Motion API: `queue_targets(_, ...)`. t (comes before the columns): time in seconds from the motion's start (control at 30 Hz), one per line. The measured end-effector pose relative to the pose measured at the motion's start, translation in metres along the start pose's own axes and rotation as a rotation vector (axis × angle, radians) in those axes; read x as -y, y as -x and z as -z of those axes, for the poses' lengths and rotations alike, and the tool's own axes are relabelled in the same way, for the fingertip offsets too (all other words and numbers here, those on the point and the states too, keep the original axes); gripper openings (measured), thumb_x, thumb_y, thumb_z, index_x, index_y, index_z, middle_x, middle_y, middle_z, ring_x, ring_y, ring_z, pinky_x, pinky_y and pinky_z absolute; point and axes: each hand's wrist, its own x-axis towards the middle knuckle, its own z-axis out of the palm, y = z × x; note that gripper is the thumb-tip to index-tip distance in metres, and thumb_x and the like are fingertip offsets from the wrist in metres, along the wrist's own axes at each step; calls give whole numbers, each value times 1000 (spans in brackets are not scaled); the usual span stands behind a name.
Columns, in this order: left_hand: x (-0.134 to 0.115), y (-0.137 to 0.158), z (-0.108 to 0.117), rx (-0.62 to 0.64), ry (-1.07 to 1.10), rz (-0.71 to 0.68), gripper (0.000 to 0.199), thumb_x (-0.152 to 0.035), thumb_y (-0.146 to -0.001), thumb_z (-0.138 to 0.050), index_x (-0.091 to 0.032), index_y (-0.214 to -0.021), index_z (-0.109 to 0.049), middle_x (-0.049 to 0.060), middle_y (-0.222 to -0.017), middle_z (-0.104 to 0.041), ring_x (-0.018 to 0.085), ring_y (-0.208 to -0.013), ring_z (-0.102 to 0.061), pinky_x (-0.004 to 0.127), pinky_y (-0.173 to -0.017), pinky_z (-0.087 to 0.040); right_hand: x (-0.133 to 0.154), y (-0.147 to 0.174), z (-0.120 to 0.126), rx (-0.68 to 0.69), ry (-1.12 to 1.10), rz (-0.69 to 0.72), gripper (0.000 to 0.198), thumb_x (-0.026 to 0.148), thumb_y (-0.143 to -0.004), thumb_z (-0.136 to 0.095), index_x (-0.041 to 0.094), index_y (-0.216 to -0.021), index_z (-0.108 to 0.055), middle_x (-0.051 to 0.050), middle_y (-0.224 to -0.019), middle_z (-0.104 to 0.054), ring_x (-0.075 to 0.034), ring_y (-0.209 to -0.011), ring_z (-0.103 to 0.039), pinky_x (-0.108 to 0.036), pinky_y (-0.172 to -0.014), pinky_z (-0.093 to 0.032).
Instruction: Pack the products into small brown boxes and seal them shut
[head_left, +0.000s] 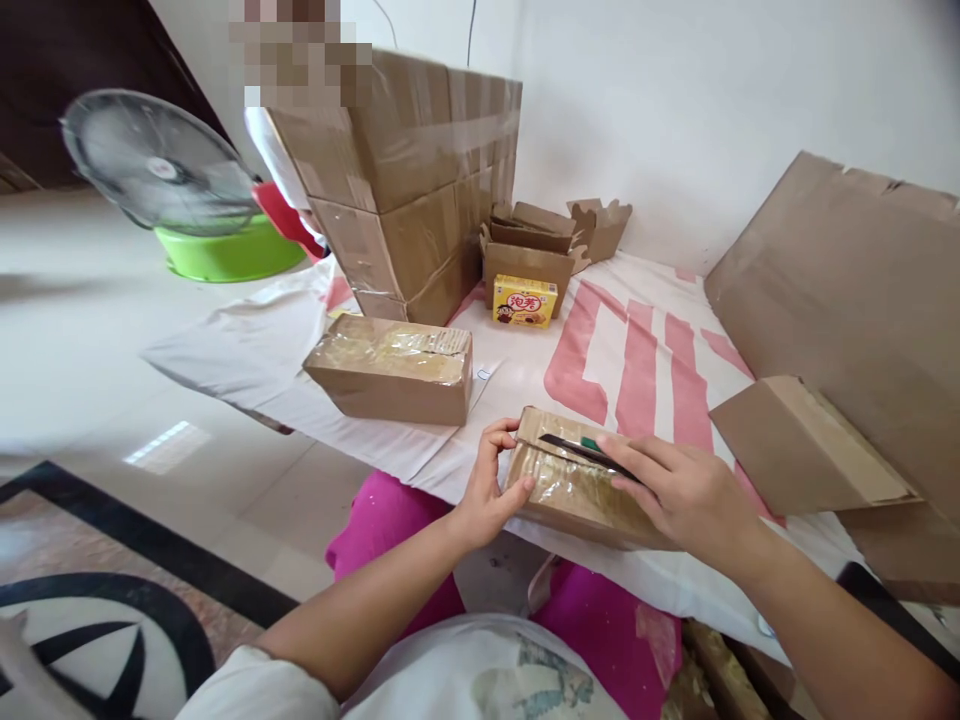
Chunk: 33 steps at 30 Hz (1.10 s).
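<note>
Gripped in R hand (675, 490): blk/green cutter (577, 450), blade over top of taped box (574, 488) at cloth's (517, 370) near edge; L hand (484, 490) clasps box's L end. I see 2nd box (394, 375) to L, yellow pack (525, 302) farther back, carton stack (420, 170) beyond.

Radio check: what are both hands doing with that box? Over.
Left hand gripping taped box by its left end. Right hand holding black-and-green cutter at the top seam. Second box to the left, not in the way.
</note>
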Motion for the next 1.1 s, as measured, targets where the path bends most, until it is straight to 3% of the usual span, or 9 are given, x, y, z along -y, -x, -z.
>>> queue_targets(0.2,-1,1,1,19,-18,-5,35,-39,-87,-56,-24,-114,-38,12,-135,-35,28,-131,-34,50,-108,-27,4,-27,-1,78,135,182,39,11,-89,-50,20,-126,-59,-4,-86,-66,-14,-68,-57,-28,-60,-38)
queue_targets(0.37,1,4,-3,-22,-36,-11,34,-38,-88,-53,-25,-116,-37,12,-137,-35,28,-133,-33,52,-109,-25,-6,-18,18,144,214,311,38,5,-86,-48,17,-120,-62,-4,-82,-67,-14,-67,-55,-30,-61,-35)
queue_targets(0.57,0,2,-7,-64,-40,-52,31,-36,-89,-51,-24,-114,-39,13,-135,-38,29,-133,-36,53,-108,-29,-21,20,39,233,249,246,48,-2,-83,-42,17,-123,-59,-4,-82,-66,-14,-67,-55,-29,-60,-33)
queue_targets(0.73,-1,1,-10,-18,-9,-24,31,-37,-90,-50,-25,-116,-38,12,-136,-37,28,-133,-35,52,-108,-29,-26,39,44,248,248,209,49,-3,-83,-40,19,-123,-59,-4,-83,-66,-15,-67,-54,-29,-62,-34)
queue_targets(1.1,-7,-5,-9,42,-100,-48,34,-44,-91,-45,-24,-119,-44,12,-136,-37,29,-130,-36,51,-108,-30,-15,20,31,94,218,178,51,-2,-84,-39,20,-124,-60,-5,-91,-69,-15,-73,-56,-29,-64,-37)
